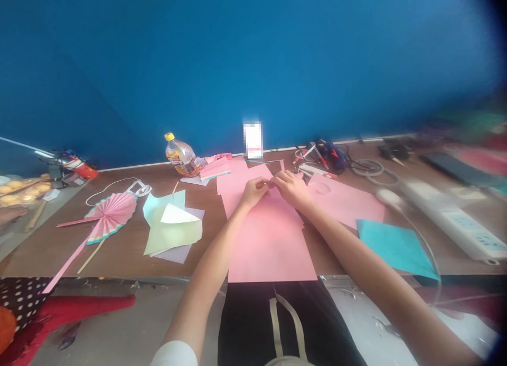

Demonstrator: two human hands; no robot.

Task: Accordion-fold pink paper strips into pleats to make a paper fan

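My left hand (254, 193) and my right hand (292, 187) meet over the middle of the table, fingertips pinched close together. Between them is a small bit of pink paper, mostly hidden by the fingers. Beneath lie large pink paper sheets (270, 255), overlapping and reaching the table's front edge. Another pink sheet (348, 205) lies to the right of my right hand. Behind my left hand sits a folded pink paper strip (215, 168) with a coloured border. A finished-looking pleated pink paper fan (114, 213) with a stick and pink streamers rests at the left.
Left of the pink sheets are green, white and blue papers (174, 234). A yellow-capped bottle (182, 157) stands behind them. Scissors (309, 153), cables (368, 168), a teal sheet (396, 247) and a white power strip (455, 221) occupy the right. A blue wall (253, 65) closes off the back.
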